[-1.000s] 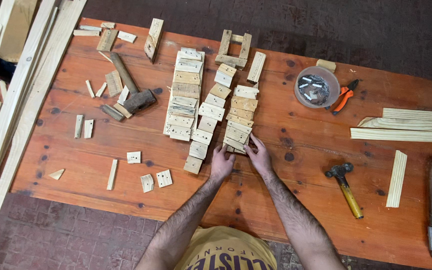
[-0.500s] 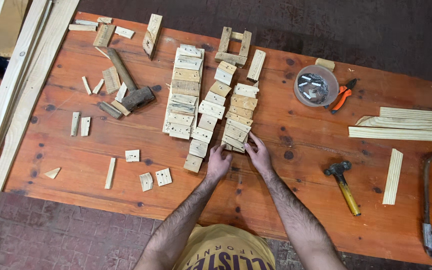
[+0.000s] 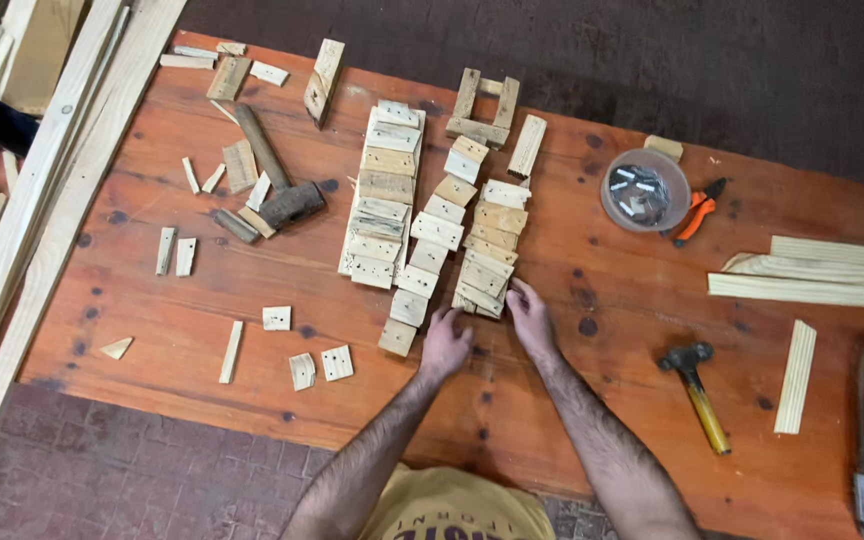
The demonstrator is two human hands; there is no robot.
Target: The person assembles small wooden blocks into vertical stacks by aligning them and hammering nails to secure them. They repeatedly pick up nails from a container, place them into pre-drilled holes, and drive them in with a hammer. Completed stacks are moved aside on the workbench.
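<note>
Both hands are down at the near end of the block rows (image 3: 452,225) in the middle of the table (image 3: 572,400): the left hand (image 3: 445,343) lies loosely curled, fingers half bent, fingertips just beside the lowest blocks but gripping nothing. The right hand (image 3: 530,318) rests flatter, fingers stretched forward, tips touching the bottom block (image 3: 479,298) of the right-hand row, holding nothing. A mallet (image 3: 274,172) lies left of the rows, a tub (image 3: 644,190) with orange pliers (image 3: 697,212) beside it sits to the right, and a hammer (image 3: 694,392) lies near the right forearm.
</note>
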